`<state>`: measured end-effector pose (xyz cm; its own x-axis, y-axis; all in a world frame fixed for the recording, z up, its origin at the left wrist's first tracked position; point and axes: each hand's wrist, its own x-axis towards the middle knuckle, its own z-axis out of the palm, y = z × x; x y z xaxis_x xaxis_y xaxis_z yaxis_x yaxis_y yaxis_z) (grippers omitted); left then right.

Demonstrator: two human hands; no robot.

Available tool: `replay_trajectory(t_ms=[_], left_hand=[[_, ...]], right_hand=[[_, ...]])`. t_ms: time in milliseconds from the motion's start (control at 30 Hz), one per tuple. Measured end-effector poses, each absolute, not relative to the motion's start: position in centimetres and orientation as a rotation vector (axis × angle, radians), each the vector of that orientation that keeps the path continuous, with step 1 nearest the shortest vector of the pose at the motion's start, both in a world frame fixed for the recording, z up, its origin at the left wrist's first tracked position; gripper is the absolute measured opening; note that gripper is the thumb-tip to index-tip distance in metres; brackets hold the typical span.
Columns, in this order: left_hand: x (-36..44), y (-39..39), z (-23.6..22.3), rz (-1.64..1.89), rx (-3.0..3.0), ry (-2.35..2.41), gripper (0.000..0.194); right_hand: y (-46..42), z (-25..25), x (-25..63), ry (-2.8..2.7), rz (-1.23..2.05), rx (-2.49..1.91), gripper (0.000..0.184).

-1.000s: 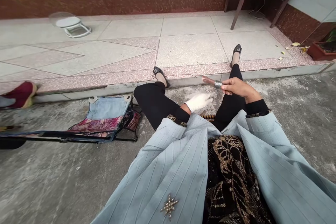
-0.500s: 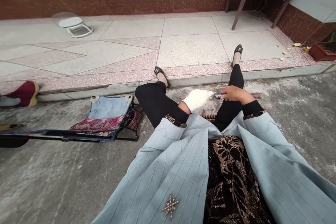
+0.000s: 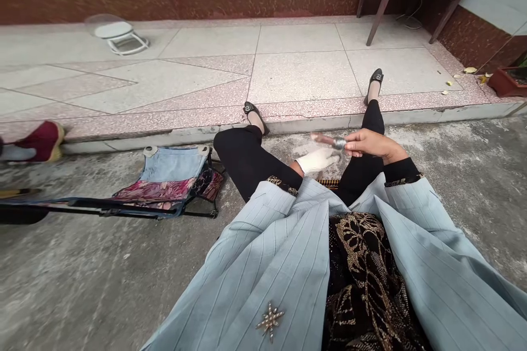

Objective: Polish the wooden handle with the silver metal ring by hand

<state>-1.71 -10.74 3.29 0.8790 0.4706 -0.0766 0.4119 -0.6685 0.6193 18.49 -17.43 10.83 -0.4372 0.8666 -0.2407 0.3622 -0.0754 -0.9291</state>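
Jacket (image 3: 267,263): pale blue, finely striped, with a star-shaped brooch (image 3: 270,320); a black top (image 3: 366,269) with gold patterning shows between its open fronts.
Striped strip (image 3: 328,182): black and yellow, between the thighs, mostly covered by the jacket.
Left hand (image 3: 316,161): in a white knitted glove, on the near side of the stick (image 3: 323,138); its fingertips are blurred, so I cannot tell whether this grip is spread or pressed together, nor whether it touches the stick.
Right hand (image 3: 373,143): bare, its grip pinching the stick at the end wound with a silvery wire coil (image 3: 340,143).
Stick: brown, slightly blurred, held in the air between the knees, its free end pointing left past the glove.
Folding seat (image 3: 175,167): denim and floral cloth on a dark frame, on the concrete beside the left leg.
Black shoes (image 3: 377,75): the left at the tiled ledge's (image 3: 300,77) front edge, the right farther in.
Maroon shoe (image 3: 43,140): another person's, by the ledge's front edge, far left.
Stool (image 3: 115,29): white, toward the ledge's back edge, left part.
Planter (image 3: 506,83): reddish, at the ledge's right edge, near scattered leaves (image 3: 469,70).
Wooden table (image 3: 382,5): dark-legged, at the ledge's back right corner.
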Motion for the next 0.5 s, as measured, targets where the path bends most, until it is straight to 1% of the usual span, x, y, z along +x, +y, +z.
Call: replay_trajectory(t_ms=[100, 200, 300, 500], left_hand=[[-1.7, -11.0, 3.0, 0.05, 2.5, 0.608, 0.034], [-1.6, -11.3, 3.3, -0.019, 2.649, 0.682, 0.034], [-1.5, -11.6, 3.7, -0.096, 2.788, 0.812, 0.035], [-2.1, -11.6, 5.3, -0.06, 2.889, 0.87, 0.033]], right_hand=[[-16.9, 10.1, 18.2, -1.555, 1.333, -1.497, 0.028], [-16.3, 9.2, 18.1, -1.478, 1.182, -1.682, 0.021], [-16.0, 8.7, 18.2, -1.55, 1.018, -1.884, 0.018], [-16.1, 9.4, 18.2, -1.866, 0.721, -2.156, 0.024]])
